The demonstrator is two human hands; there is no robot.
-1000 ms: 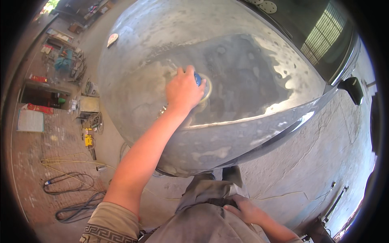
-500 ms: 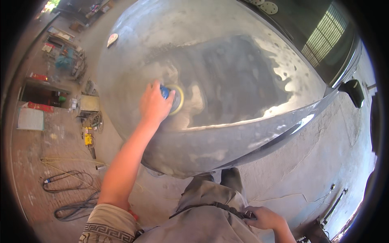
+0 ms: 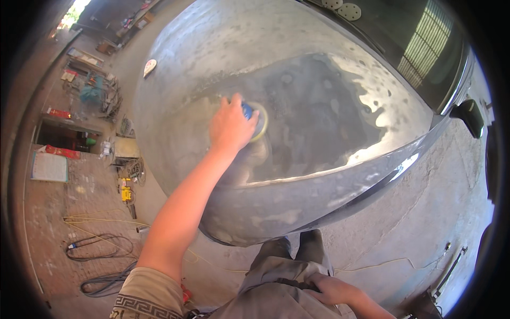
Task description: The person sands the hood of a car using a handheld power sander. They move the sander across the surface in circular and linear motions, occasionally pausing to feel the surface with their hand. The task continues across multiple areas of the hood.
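The car hood (image 3: 319,122) is dull grey, patched with darker sanded areas and pale whitish blotches. The sanding pad (image 3: 257,118) is blue with a yellow-green rim. The sleeve (image 3: 143,303) is khaki with a dark geometric border. The trousers (image 3: 276,276) are grey-olive. The floor (image 3: 435,212) is dusty grey.

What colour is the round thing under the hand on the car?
The sanding pad is blue with a yellowish rim, seen in the head view under the left hand.

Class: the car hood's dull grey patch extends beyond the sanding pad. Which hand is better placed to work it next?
Left. The left hand already presses the sanding pad onto the car hood; the right hand rests low at the person's trousers.
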